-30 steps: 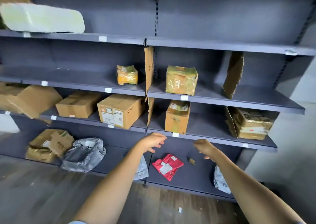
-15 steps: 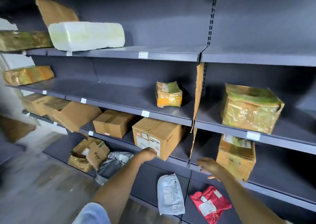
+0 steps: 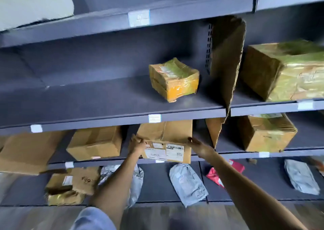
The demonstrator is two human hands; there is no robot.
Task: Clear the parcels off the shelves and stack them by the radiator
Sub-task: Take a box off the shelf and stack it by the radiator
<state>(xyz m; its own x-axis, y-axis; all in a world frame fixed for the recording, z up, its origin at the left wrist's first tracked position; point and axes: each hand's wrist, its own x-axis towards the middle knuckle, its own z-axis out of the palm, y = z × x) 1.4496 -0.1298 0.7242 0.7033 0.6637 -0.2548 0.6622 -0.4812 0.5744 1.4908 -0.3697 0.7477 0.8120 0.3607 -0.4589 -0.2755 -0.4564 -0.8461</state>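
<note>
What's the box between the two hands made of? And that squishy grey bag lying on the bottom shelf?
The box looks like plain brown cardboard: matte, with a creased top and white paper labels stuck on its front. The grey bag is probably thin plastic film, a mailer pouch: it wrinkles softly and shines a little. The bottom shelf itself looks like dark painted metal, though that is less sure.

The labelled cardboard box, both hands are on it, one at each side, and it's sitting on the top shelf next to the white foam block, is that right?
Not quite. The head view shows the labelled cardboard box on the lower shelf, beneath the one that holds the small yellow-taped parcel, not on the top shelf. The rest holds: the left hand and right hand are at its two sides.
</note>
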